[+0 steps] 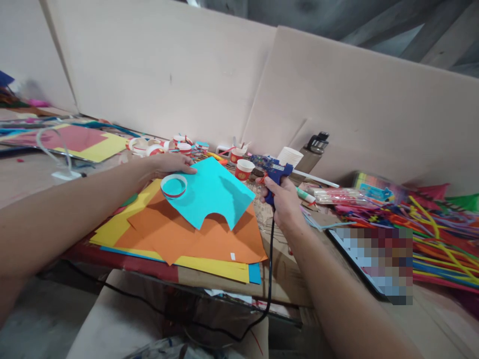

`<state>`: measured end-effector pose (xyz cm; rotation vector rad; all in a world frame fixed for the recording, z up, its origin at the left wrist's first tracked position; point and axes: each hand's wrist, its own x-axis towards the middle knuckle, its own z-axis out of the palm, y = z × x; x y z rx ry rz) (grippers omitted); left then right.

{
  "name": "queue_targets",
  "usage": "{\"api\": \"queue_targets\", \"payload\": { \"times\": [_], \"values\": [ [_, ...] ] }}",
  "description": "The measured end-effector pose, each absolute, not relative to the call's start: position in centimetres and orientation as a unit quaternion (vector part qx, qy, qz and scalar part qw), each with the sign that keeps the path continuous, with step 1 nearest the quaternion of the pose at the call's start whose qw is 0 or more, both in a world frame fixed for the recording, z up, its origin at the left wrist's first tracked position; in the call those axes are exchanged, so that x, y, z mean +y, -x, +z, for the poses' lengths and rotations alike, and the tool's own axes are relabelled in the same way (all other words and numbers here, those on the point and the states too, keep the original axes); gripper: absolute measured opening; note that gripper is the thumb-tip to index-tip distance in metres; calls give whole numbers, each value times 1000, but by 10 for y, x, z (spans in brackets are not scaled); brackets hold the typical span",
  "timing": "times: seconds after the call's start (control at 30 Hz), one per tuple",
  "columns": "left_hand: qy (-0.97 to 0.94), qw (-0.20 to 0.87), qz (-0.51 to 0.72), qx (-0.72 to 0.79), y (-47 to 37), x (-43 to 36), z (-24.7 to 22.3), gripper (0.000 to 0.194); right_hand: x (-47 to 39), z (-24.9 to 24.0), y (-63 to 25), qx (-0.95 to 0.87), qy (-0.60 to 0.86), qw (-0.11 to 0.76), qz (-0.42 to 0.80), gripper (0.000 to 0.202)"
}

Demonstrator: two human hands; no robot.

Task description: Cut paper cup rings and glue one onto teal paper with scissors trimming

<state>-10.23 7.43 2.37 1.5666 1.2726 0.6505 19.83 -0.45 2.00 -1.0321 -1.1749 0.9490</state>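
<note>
My left hand (174, 163) grips the upper left edge of a bright blue sheet of paper (219, 192), which has a curved notch cut out of its near edge. On that sheet's left corner stands a short ring cut from a paper cup (174, 197), with a white rim and a red band; blue shows inside it. My right hand (286, 199) is wrapped round the handle of a blue hot glue gun (276, 172), its nozzle toward the left. From the handle a black cord hangs down past the table edge. Below the blue sheet lie orange paper (209, 244) and yellow paper (217, 267).
Cut paper cups (183, 148) and a whole red-and-white cup (244, 170) stand behind the sheets. Farther right are stacked white cups (290, 156) and a bottle (313, 152). A phone (368, 264) lies beside many coloured pipe cleaners (441, 239). White boards (168, 75) wall the back.
</note>
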Motion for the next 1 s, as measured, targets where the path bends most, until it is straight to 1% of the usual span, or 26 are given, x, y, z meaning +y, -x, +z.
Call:
{"api": "queue_targets", "payload": {
  "times": [0.1, 0.17, 0.2, 0.33, 0.4, 0.47, 0.57, 0.77, 0.9, 1.0],
  "values": [
    [-535, 595, 360, 480, 102, 63, 19, 17, -6, 22, -197, -508, 444, 616, 408, 28],
    [-484, 622, 426, 444, 100, 55, 15, 18, -6, 23, -197, -507, 440, 619, 407, 28],
    [-464, 621, 460, 433, 98, 51, 13, 21, -6, 23, -197, -506, 437, 622, 407, 27],
    [-383, 563, 592, 431, 88, 36, 1, 37, -5, 21, -196, -506, 434, 628, 402, 23],
    [-345, 566, 614, 429, 82, 28, -7, 36, -5, 19, -196, -509, 439, 621, 403, 23],
    [-316, 563, 635, 424, 75, 19, -13, 29, -5, 17, -195, -514, 442, 613, 407, 24],
    [-297, 569, 634, 432, 65, 3, -17, 25, -5, 15, -194, -519, 443, 605, 411, 26],
    [-339, 578, 579, 464, 58, -23, -20, 33, -3, 12, -192, -527, 450, 587, 418, 30],
    [-355, 592, 537, 485, 60, -28, -24, 29, -3, 10, -192, -539, 443, 579, 422, 28],
    [-343, 594, 541, 487, 63, -25, -22, 30, -3, 8, -192, -546, 442, 572, 425, 28]
  ]
}}
